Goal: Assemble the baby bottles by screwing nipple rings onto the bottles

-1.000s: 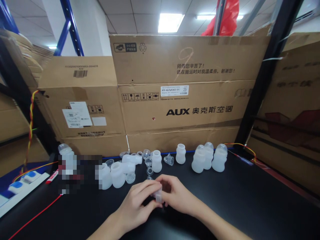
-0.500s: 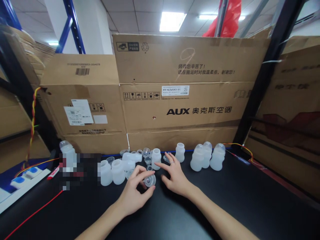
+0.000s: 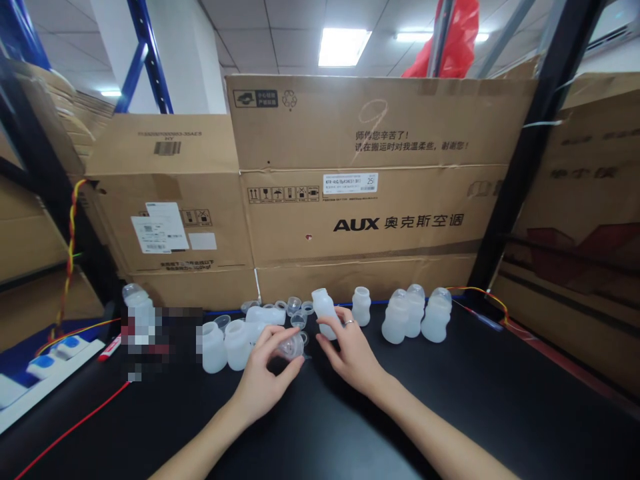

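Observation:
My left hand is closed around a clear round bottle top, pinched between thumb and fingers just above the black table. To its right, my right hand grips a frosted white bottle around its lower body. That bottle tilts a little to the left, and its open mouth points up. Behind the left hand lie several small clear caps and rings. Frosted open bottles stand left of that hand, with another bottle on its side behind them.
An uncapped bottle stands right of my right hand. Farther right are three bottles with clear domed caps. One more capped bottle is at the left, near a red marker and a power strip. Cardboard walls the back.
My right hand has closed on the upright bottle and tilted it, shifting it slightly right. The left hand keeps the bottle top, now turned and a little farther left and up.

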